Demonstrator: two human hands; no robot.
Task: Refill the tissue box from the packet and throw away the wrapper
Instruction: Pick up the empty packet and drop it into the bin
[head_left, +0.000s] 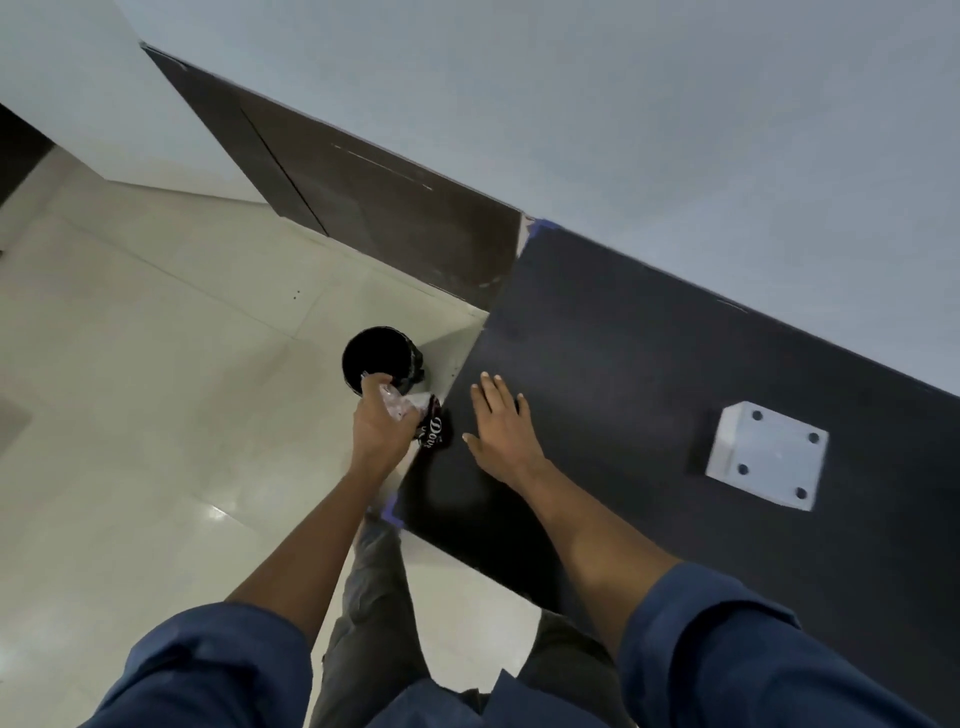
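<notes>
My left hand (379, 426) is closed around the crumpled wrapper (423, 423), a clear and dark plastic packet with white lettering. It hovers just beside the rim of a round black bin (376, 358) that stands on the floor below. My right hand (501, 428) lies flat on the black table (649, 374) near its left edge, fingers spread and holding nothing. The white tissue box (766, 454) sits on the table to the right, with four round holes in its upper face.
The table's left edge has blue tape at its corners (392, 512). Pale glossy floor tiles (156, 389) spread to the left. A dark wood panel (363, 208) runs along the pale wall behind the bin. My legs are visible below the table edge.
</notes>
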